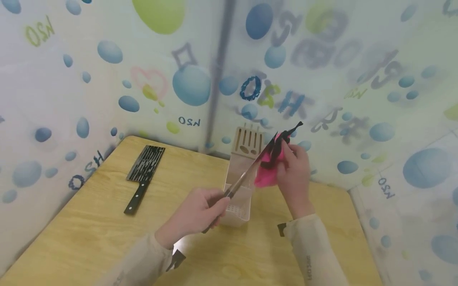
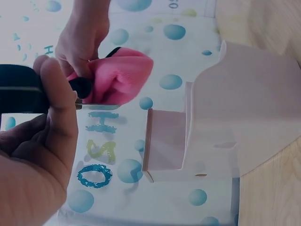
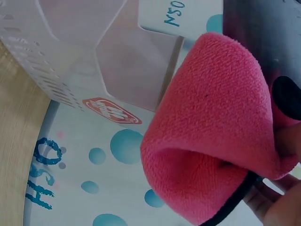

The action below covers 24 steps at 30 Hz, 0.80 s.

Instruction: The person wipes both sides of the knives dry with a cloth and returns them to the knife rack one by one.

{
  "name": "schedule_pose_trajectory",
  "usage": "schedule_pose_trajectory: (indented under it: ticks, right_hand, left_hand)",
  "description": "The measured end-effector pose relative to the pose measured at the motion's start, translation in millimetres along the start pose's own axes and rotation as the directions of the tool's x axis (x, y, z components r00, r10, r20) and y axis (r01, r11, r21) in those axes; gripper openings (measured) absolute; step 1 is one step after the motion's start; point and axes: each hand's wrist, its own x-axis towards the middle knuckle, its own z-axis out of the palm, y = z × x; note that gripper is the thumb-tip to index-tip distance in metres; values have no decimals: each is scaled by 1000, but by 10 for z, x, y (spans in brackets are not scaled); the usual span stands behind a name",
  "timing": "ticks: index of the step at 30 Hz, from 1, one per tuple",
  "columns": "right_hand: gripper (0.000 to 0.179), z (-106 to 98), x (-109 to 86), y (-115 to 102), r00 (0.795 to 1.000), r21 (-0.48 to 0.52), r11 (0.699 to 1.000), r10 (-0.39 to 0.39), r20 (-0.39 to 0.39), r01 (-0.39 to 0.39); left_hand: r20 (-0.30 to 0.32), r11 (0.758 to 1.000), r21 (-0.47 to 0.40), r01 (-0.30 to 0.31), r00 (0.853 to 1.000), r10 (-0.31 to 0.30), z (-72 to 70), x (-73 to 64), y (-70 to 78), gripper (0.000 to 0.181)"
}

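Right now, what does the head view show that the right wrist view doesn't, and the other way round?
Only the head view shows the left hand gripping the knife and the cleaver lying on the table.
Only the right wrist view shows the red oval logo on the side of the pale holder.
Both show the right hand holding the pink cloth, plus the holder, some table and the bubble-printed wall.

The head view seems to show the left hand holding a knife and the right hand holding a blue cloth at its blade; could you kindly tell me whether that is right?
Only the colour is wrong: the head view shows a pink cloth. The left hand does hold the knife, the right hand the cloth.
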Motion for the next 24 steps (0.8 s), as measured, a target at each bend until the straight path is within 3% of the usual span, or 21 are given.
schedule_pose_trajectory:
  ticks: [5, 8, 12, 19, 24]
  right_hand:
    - [47, -69, -18, -63, 997, 37, 998, 57, 44, -59]
    - [48, -83, -46, -106, 999, 70, 997, 29, 38, -32]
    - [49, -103, -53, -121, 1000, 98, 995, -19, -16, 20]
    - [47, -180, 55, -89, 992, 57, 998, 29, -121, -22]
    - [46, -239, 98, -47, 980, 30, 996, 88, -181, -84]
  left_hand:
    - [-42, 995, 98, -14, 999, 18, 8, 6, -20, 28]
    - [-85, 982, 172, -81, 992, 97, 4, 21, -33, 23]
    - [-151, 955, 256, -147, 970, 189, 9, 36, -54, 11]
    - [-243, 934, 321, -159, 939, 243, 6, 32, -64, 10]
    - [-280, 926, 354, -134, 929, 242, 0, 19, -68, 16]
